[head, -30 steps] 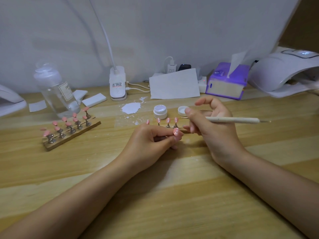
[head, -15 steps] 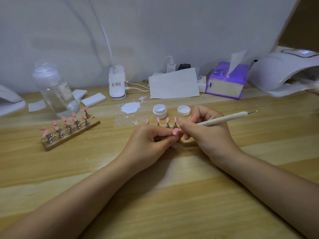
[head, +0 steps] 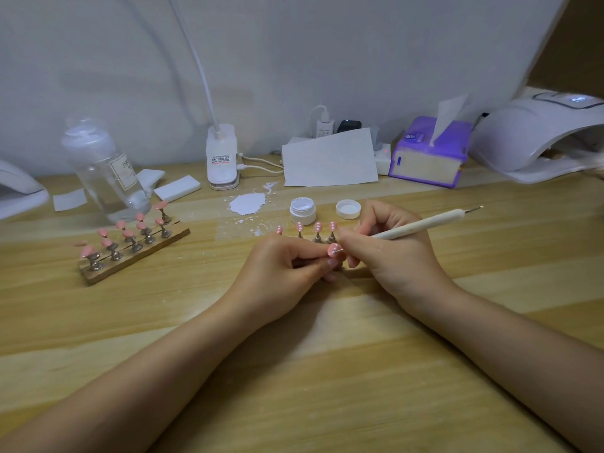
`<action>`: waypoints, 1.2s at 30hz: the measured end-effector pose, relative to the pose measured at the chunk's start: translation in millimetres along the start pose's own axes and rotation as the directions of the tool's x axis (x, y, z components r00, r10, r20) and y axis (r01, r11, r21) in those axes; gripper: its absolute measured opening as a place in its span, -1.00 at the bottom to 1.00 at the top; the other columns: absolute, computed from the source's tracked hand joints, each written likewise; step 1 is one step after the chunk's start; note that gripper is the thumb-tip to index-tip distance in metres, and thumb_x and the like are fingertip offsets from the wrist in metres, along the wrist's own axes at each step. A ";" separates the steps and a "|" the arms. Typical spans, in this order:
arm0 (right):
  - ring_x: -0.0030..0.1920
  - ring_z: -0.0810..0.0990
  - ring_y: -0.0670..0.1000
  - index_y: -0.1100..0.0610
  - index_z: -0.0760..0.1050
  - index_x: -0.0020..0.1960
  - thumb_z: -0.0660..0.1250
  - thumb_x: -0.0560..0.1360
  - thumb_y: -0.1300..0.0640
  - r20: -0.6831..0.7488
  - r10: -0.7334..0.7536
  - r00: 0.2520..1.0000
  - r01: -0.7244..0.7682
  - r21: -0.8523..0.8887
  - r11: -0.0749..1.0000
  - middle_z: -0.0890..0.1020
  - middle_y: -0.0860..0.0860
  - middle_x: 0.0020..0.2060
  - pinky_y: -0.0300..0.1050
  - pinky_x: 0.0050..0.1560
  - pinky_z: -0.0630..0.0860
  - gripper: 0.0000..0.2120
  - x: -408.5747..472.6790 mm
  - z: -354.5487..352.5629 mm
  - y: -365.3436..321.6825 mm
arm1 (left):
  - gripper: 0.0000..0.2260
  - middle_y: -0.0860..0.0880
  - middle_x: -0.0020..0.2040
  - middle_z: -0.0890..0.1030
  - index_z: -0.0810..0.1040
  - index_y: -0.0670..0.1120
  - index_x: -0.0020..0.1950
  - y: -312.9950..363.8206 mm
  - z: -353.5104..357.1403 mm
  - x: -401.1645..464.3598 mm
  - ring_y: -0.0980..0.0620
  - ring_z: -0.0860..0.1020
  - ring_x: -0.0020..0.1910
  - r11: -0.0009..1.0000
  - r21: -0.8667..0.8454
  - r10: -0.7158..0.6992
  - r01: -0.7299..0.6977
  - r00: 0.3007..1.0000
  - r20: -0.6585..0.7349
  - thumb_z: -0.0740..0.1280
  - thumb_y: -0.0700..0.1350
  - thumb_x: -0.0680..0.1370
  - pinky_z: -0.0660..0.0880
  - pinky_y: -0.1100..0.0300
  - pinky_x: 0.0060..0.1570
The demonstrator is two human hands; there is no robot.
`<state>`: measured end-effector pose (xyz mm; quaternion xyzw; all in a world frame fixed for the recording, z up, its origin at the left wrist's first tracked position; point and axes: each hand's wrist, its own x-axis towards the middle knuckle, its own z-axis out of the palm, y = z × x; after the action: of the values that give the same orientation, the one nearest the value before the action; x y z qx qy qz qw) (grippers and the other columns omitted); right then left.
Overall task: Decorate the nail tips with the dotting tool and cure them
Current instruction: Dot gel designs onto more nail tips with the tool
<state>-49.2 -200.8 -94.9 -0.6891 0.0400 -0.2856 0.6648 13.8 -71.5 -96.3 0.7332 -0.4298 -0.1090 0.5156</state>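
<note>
Both hands work close together: left hand pinches a pink nail tip steady, right hand grips the white pen-shaped dotting tool, its point on the tip.

Were bare from forearm to fingertip: left hand and right hand, no sleeves, no gloves, no rings, no watch or bracelet in view. Had short, plain fingernails. Entered from lower left and lower right of the frame.
</note>
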 end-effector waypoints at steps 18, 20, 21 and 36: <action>-0.43 0.39 0.07 0.17 0.26 -0.48 0.36 0.37 0.41 -0.048 -0.008 0.999 0.007 -0.032 0.999 0.42 0.07 -0.62 -0.17 -0.32 0.37 -0.62 0.5 1.5 -0.3 | -0.76 0.15 -0.41 0.62 0.63 0.10 -0.22 -0.5 0.5 0.6 0.37 0.54 -0.33 1.000 0.007 0.002 -0.002 1.000 -0.008 0.35 -0.24 0.49 0.44 0.47 -0.21; -0.49 0.41 0.04 0.17 0.25 -0.48 0.36 0.37 0.42 -0.047 -0.004 0.999 0.002 -0.029 1.000 0.42 0.04 -0.64 -0.22 -0.33 0.38 -0.61 0.5 1.4 0.0 | -0.76 0.18 -0.42 0.62 0.63 0.10 -0.22 -0.8 0.7 0.7 0.37 0.54 -0.34 1.000 -0.003 0.000 0.000 1.000 -0.005 0.34 -0.25 0.49 0.43 0.48 -0.22; -0.52 0.43 -0.01 0.17 0.25 -0.48 0.36 0.37 0.42 -0.046 -0.005 0.999 0.003 -0.026 1.000 0.42 0.01 -0.65 -0.27 -0.37 0.39 -0.61 0.6 1.2 0.5 | -0.75 0.20 -0.42 0.62 0.63 0.10 -0.22 -1.1 0.8 0.7 0.37 0.54 -0.34 1.000 -0.008 -0.004 0.004 1.000 -0.002 0.34 -0.25 0.49 0.43 0.49 -0.23; -0.53 0.44 -0.04 0.17 0.26 -0.48 0.36 0.37 0.41 -0.038 -0.003 0.999 0.002 -0.030 1.000 0.44 -0.03 -0.66 -0.29 -0.39 0.40 -0.61 0.4 1.3 0.5 | -0.76 0.14 -0.41 0.63 0.64 0.09 -0.22 -2.6 0.4 0.8 0.37 0.53 -0.34 1.000 0.002 -0.013 0.013 1.000 -0.005 0.35 -0.25 0.49 0.44 0.47 -0.23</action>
<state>-48.1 -199.8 -95.1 -0.6935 0.0559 -0.2988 0.6532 15.4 -72.1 -98.6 0.7369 -0.4237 -0.1100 0.5152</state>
